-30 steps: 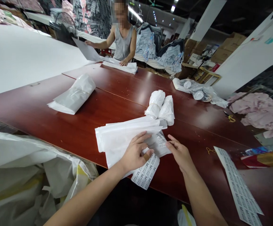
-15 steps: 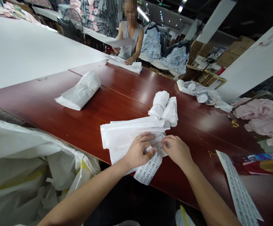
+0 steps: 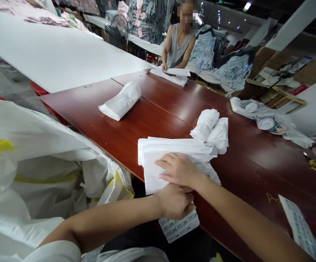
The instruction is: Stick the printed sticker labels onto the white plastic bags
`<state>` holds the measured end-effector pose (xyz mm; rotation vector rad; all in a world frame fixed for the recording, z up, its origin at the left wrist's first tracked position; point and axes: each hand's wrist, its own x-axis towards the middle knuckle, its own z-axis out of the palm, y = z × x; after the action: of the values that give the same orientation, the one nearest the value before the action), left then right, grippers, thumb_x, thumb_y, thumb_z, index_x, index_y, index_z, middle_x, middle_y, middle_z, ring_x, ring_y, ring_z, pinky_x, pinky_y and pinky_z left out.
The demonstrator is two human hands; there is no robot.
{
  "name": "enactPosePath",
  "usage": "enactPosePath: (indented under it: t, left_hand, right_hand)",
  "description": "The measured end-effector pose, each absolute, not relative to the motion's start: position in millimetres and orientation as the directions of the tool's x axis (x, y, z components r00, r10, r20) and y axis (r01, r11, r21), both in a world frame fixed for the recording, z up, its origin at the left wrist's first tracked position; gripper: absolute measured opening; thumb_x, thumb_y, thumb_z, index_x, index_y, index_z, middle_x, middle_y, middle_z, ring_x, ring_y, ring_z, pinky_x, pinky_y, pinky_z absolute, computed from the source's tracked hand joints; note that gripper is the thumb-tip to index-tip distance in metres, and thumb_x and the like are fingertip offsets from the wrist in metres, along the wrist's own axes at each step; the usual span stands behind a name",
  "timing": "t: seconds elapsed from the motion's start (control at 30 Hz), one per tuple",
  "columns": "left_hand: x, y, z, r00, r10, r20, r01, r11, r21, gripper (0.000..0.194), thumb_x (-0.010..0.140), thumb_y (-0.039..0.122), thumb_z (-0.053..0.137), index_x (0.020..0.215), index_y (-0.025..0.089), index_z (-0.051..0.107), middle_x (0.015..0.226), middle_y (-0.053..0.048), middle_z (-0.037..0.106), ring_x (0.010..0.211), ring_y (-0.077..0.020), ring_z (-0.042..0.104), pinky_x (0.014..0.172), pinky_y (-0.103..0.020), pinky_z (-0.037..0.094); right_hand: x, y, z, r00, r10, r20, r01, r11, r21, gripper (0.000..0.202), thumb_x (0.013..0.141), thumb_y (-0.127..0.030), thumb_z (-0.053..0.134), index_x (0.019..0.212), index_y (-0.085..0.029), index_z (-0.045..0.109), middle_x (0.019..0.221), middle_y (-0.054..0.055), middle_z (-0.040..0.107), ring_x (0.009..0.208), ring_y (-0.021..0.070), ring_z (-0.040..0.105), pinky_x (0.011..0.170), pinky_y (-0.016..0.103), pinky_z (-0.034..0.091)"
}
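My left hand is closed on a sheet of stickers printed with rows of a large M, which hangs past the table's near edge. Just above it, my right hand lies with fingers stretched over a stack of thin white plastic bags. The right wrist crosses close over the left knuckles, and the left fingertips are partly hidden. Two banded rolls of white bags touch the far right side of the stack.
A folded bundle of bags lies on the red-brown table. Right are another sticker sheet, yellow-handled scissors and plastic-wrapped rolls. A large white sack stands at left. Across the table, a person handles white sheets.
My right hand has moved left onto the bags and flattened. My left hand has come down toward me with the sticker sheet. The view has swung left; the other person's hands have lowered.
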<state>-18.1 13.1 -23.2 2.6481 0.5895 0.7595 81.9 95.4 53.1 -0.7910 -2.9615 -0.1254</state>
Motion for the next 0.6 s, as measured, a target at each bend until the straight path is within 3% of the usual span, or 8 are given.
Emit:
enactPosePath:
  t: [0.07, 0.13, 0.23, 0.33, 0.4, 0.47, 0.53, 0.6]
  left_hand:
    - [-18, 15, -17, 0.793, 0.418, 0.443, 0.219, -0.874, 0.433, 0.027, 0.096, 0.034, 0.055, 0.089, 0.014, 0.072, 0.104, -0.012, 0.077, 0.103, -0.0263, 0.071, 0.100, -0.038, 0.054]
    - [-22, 21, -7, 0.766, 0.334, 0.550, 0.066, -0.891, 0.449, 0.026, 0.097, 0.034, 0.053, 0.090, 0.017, 0.071, 0.114, -0.010, 0.076, 0.117, -0.0248, 0.067, 0.110, -0.036, 0.048]
    - [-32, 43, 12, 0.614, 0.475, 0.630, 0.020, -0.808, 0.589, 0.022, 0.098, 0.032, 0.051, 0.095, 0.018, 0.068, 0.122, -0.009, 0.073, 0.122, -0.0239, 0.063, 0.109, -0.035, 0.047]
    - [-40, 67, 21, 0.502, 0.733, 0.459, 0.134, -0.591, 0.796, 0.025, 0.100, 0.036, 0.050, 0.090, 0.019, 0.064, 0.100, -0.008, 0.073, 0.092, -0.0215, 0.068, 0.082, -0.032, 0.054]
    - [-41, 76, 19, 0.509, 0.794, 0.333, 0.173, -0.473, 0.864, 0.035, 0.102, 0.045, 0.049, 0.079, 0.020, 0.059, 0.077, -0.002, 0.065, 0.069, -0.0164, 0.060, 0.063, -0.027, 0.046]
    - [-38, 79, 13, 0.524, 0.808, 0.268, 0.171, -0.408, 0.897, 0.044, 0.102, 0.052, 0.047, 0.071, 0.020, 0.053, 0.063, 0.002, 0.053, 0.058, -0.0131, 0.049, 0.054, -0.026, 0.036]
    - [-35, 77, 6, 0.524, 0.816, 0.245, 0.141, -0.367, 0.920, 0.049, 0.102, 0.054, 0.045, 0.069, 0.019, 0.051, 0.062, 0.003, 0.050, 0.057, -0.0121, 0.045, 0.053, -0.025, 0.033]
    - [-32, 74, 2, 0.501, 0.834, 0.233, 0.129, -0.338, 0.932, 0.051, 0.102, 0.056, 0.044, 0.068, 0.019, 0.049, 0.062, 0.003, 0.050, 0.058, -0.0119, 0.045, 0.054, -0.025, 0.032]
  right_hand:
    - [56, 104, 53, -0.818, 0.551, 0.166, 0.549, 0.833, -0.064, 0.023, 0.091, -0.041, 0.069, 0.105, -0.022, 0.073, 0.096, 0.005, 0.074, 0.091, 0.0232, 0.064, 0.080, 0.035, 0.045]
    - [54, 109, 63, -0.649, 0.709, 0.274, 0.674, 0.704, -0.225, 0.018, 0.095, -0.036, 0.063, 0.090, -0.022, 0.074, 0.088, 0.003, 0.074, 0.083, 0.0201, 0.065, 0.077, 0.033, 0.046]
    - [91, 98, 82, -0.299, 0.881, 0.367, 0.755, 0.453, -0.474, 0.024, 0.098, -0.037, 0.056, 0.089, -0.022, 0.073, 0.085, 0.002, 0.073, 0.076, 0.0173, 0.064, 0.072, 0.030, 0.047]
    - [137, 66, 89, -0.152, 0.966, 0.207, 0.771, 0.247, -0.587, 0.026, 0.088, -0.049, 0.069, 0.092, -0.024, 0.073, 0.082, 0.000, 0.072, 0.070, 0.0175, 0.062, 0.065, 0.029, 0.048]
    - [158, 45, 82, -0.140, 0.990, -0.004, 0.778, 0.107, -0.619, 0.031, 0.082, -0.054, 0.075, 0.086, -0.024, 0.073, 0.075, -0.001, 0.069, 0.064, 0.0167, 0.060, 0.058, 0.028, 0.046]
    - [169, 30, 69, -0.146, 0.977, -0.153, 0.752, 0.009, -0.659, 0.036, 0.086, -0.058, 0.069, 0.077, -0.022, 0.071, 0.066, -0.002, 0.064, 0.060, 0.0159, 0.058, 0.054, 0.028, 0.046]
    - [173, 21, 58, -0.131, 0.978, -0.161, 0.711, -0.021, -0.703, 0.039, 0.091, -0.058, 0.062, 0.079, -0.022, 0.073, 0.070, 0.000, 0.067, 0.063, 0.0168, 0.061, 0.058, 0.029, 0.050]
    - [173, 16, 50, -0.084, 0.995, -0.061, 0.702, 0.016, -0.712, 0.033, 0.090, -0.055, 0.065, 0.095, -0.023, 0.076, 0.086, 0.002, 0.074, 0.072, 0.0190, 0.066, 0.066, 0.032, 0.056]
